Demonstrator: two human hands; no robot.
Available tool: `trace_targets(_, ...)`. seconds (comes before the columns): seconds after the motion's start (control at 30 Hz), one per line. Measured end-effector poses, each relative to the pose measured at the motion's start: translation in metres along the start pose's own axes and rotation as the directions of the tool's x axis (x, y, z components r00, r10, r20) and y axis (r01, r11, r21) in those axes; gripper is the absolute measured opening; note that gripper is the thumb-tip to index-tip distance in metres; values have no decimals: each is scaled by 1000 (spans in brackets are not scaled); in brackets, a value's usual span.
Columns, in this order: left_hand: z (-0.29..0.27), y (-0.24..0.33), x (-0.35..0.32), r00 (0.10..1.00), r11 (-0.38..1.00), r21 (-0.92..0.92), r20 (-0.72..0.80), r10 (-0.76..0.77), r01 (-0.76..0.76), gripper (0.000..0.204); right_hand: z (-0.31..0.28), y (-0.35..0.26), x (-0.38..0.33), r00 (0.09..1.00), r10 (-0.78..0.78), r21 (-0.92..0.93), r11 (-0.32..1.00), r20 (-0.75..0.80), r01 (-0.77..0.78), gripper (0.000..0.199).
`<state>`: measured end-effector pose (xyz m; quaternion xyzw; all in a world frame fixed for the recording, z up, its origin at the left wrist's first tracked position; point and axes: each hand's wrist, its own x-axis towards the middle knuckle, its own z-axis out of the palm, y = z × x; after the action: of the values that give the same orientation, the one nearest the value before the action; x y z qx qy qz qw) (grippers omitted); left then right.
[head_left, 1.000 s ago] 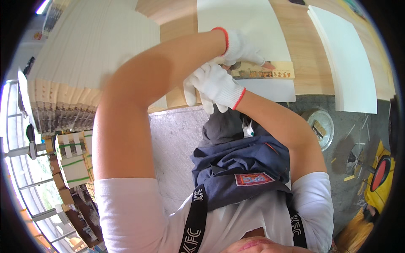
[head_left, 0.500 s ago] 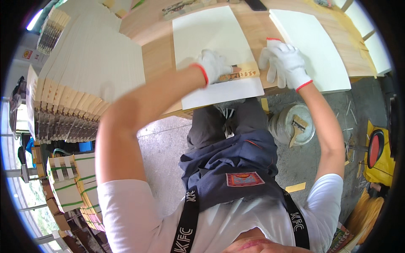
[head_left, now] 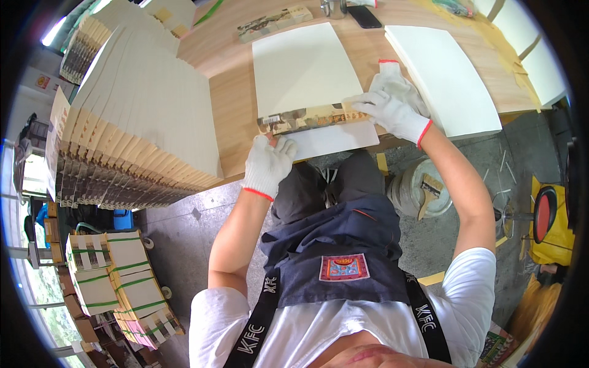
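Note:
A white sheet [head_left: 307, 67] lies on the table before me, with a printed tan-and-dark strip [head_left: 307, 120] across its near part and a white flap [head_left: 334, 140] on my side of the strip. My left hand [head_left: 270, 164], in a white knitted glove with a red cuff, has its fingers curled at the strip's left end. A bare fingertip shows there. My gloved right hand [head_left: 396, 113] reaches in from the right, its fingers stretched over the strip's right end. Just beyond it lies a loose white glove [head_left: 392, 76], partly covered by that hand.
A white paper stack [head_left: 448, 80] sits at the right. Tall rows of white stock with printed edges [head_left: 141, 104] fill the left. A printed block [head_left: 274, 23] and a black phone [head_left: 364, 16] lie at the back. Below the table stands a round tub [head_left: 423, 190] with a brush [head_left: 430, 194].
My left hand has moved left and nearer to me, from the strip's middle to its left end, uncovering the strip. My right hand has shifted left onto the strip's right end.

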<state>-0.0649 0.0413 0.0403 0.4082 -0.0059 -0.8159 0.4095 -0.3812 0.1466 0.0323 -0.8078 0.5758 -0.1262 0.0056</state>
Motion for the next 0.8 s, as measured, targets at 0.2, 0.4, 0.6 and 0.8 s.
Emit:
trace_targets(0.2,15,-11,47,973,978,80,138,183,-195,13,-21,9,11,978,181,258,945,100,-201,48)
trace_targets(0.4,42,12,47,986,991,30,108,129,-133,19,-59,5,77,531,703,673,100,473,-733,72)
trace_targets(0.6,41,55,20,946,969,172,301,118,-176,22,-1,17,102,782,412,856,-430,468,-286,40)
trace_targets(0.8,77,66,-103,746,747,264,507,431,-610,27,-22,-18,86,865,502,959,-258,30,116,35)
